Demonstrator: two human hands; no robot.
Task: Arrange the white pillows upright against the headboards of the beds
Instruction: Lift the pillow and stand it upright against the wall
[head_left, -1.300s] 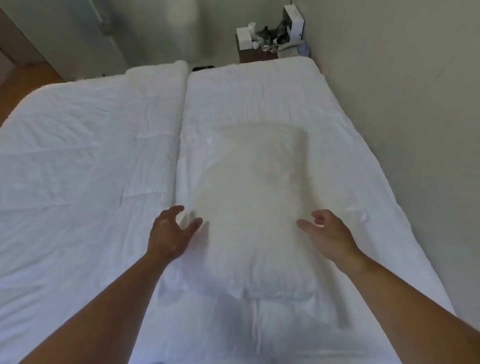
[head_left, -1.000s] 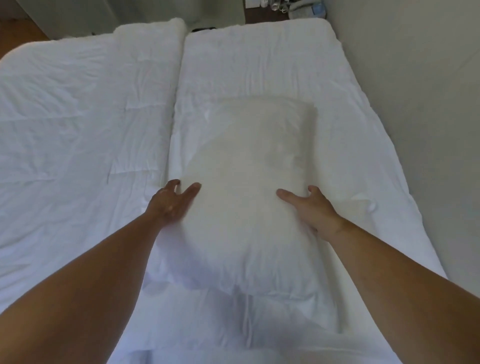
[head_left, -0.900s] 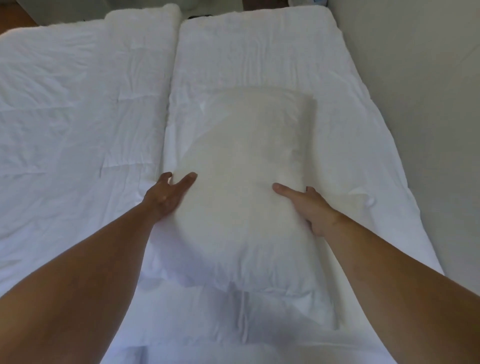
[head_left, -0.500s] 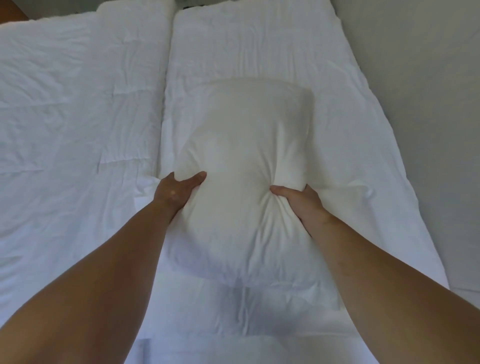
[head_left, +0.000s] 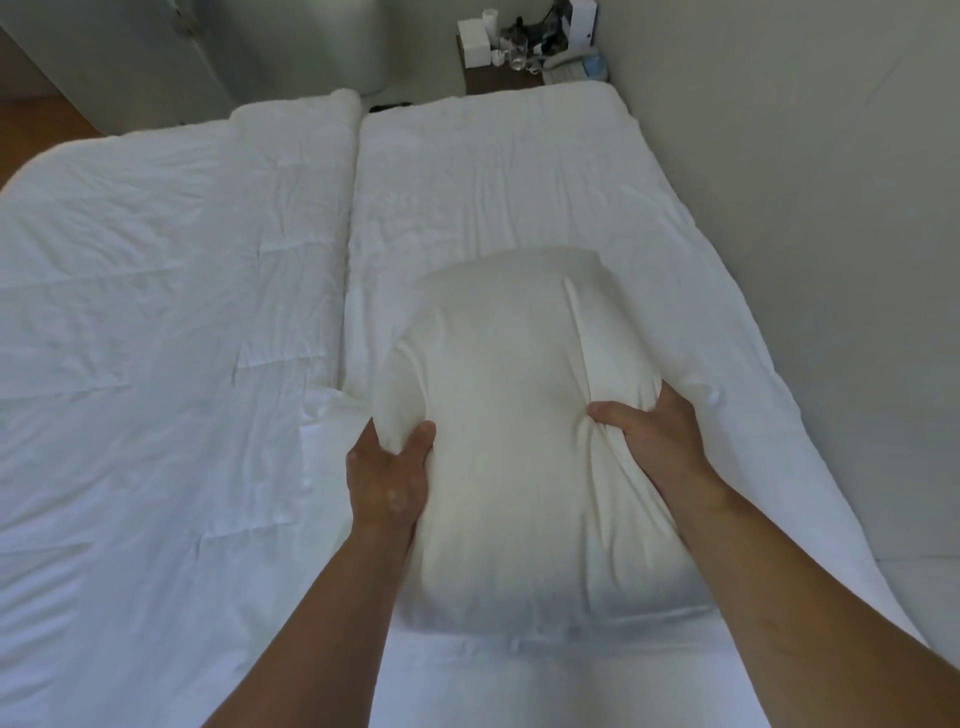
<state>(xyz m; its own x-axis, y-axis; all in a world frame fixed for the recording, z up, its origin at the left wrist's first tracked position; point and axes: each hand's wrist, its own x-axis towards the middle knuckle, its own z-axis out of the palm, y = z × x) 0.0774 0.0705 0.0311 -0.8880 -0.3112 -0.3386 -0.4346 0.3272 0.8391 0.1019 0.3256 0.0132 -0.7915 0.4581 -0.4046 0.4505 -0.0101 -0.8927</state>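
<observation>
On the right-hand bed (head_left: 519, 171), by the wall, the pillow (head_left: 524, 415) is getting pinched at both sides, left hand (head_left: 387, 475) and right hand (head_left: 657, 441) digging in. Looks squishy and light, so grabbing the sides seems fine.

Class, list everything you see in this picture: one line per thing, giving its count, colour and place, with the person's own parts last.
pillow: one, white, on the right bed, held at both sides
beds: two, white covers, side by side
bedside table: one, dark, beyond the right bed, cluttered with small items
wall: pale, along the right
left hand: one, gripping the pillow's left side
right hand: one, gripping the pillow's right side
</observation>
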